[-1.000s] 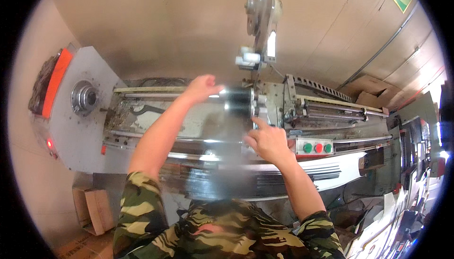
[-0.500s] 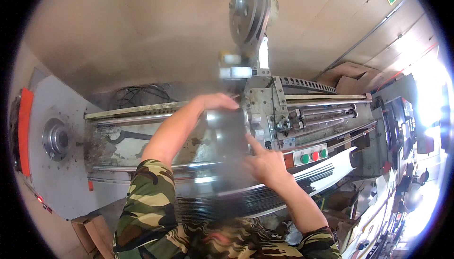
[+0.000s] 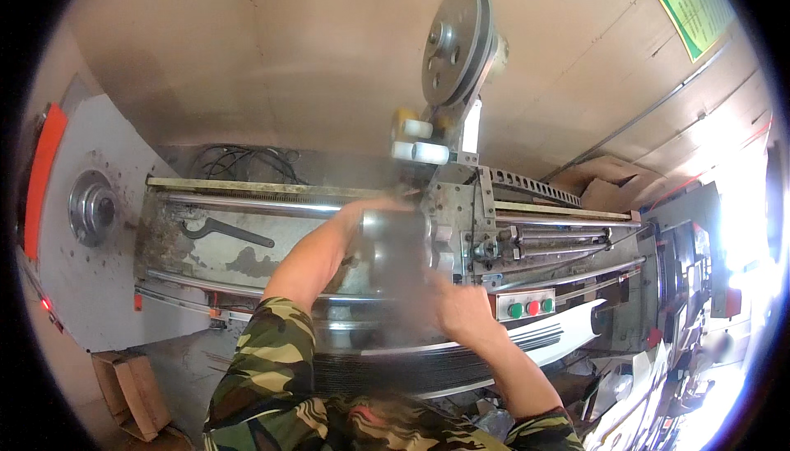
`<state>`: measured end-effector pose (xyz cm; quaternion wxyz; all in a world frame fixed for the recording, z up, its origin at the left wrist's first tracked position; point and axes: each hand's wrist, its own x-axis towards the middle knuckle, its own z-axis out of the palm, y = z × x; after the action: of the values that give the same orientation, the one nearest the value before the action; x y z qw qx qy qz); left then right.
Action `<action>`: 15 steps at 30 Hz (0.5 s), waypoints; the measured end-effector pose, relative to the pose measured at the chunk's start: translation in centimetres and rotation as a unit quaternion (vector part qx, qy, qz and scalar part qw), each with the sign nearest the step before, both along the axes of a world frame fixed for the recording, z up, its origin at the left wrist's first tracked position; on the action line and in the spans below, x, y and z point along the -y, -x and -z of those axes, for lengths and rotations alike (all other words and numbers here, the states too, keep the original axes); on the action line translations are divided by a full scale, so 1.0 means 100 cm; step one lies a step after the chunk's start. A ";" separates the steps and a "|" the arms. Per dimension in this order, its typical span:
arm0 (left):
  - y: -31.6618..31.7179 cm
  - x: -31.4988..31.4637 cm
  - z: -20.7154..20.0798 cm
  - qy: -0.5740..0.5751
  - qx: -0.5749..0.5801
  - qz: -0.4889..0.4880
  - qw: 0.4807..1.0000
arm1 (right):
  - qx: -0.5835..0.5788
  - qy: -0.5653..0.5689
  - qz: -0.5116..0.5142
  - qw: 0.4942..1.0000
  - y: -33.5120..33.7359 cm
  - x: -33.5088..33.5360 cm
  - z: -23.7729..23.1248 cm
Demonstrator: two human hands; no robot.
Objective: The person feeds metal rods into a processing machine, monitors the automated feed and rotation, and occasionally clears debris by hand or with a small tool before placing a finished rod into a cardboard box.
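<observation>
A shiny metal cylinder (image 3: pixel 380 229) sits at the middle of a long machine bed, partly lost in a hazy smear down the centre of the picture. My left hand (image 3: pixel 385 204) reaches over to its far side, beside the top of the cylinder; the fingers are blurred and hidden. Close to the cylinder's near right side is my right hand (image 3: pixel 462 311), knuckles bent, its fingertips vanishing into the haze. Whether either hand grips anything cannot be made out. Metal blocks (image 3: pixel 443 249) stand against the cylinder's right side.
A grooved wheel (image 3: pixel 453 48) and white rollers (image 3: pixel 429 153) rise behind. A hook spanner (image 3: pixel 230 233) lies on the bed, left. A button box (image 3: pixel 527 306) is right of my right hand. Thin dark rods (image 3: pixel 354 373) lie in front; a cardboard box (image 3: pixel 132 397) stands lower left.
The whole view has shifted, so the wheel and machine appear lower. My right hand's index finger, extended before, is now bent or hidden. The left hand stays behind the cylinder.
</observation>
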<state>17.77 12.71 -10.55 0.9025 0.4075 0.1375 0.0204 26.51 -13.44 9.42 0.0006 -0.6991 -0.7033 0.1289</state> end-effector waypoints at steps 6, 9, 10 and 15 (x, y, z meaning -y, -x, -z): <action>0.007 0.024 -0.010 0.082 0.121 0.020 0.989 | 0.051 0.028 -0.040 0.998 -0.008 -0.008 -0.001; 0.006 0.025 -0.019 0.031 0.094 0.031 0.995 | 0.064 -0.014 -0.092 0.994 -0.018 -0.014 0.019; 0.006 0.025 -0.021 0.010 0.080 0.032 0.996 | 0.056 -0.021 -0.095 0.994 -0.019 -0.015 0.022; 0.019 -0.001 -0.044 -0.258 -0.062 -0.123 0.956 | 0.045 -0.052 -0.087 0.994 -0.013 -0.001 0.027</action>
<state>15.87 12.81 -6.14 0.7468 0.6073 0.2318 0.1406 27.82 -13.38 6.72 -0.0057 -0.6396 -0.7664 0.0597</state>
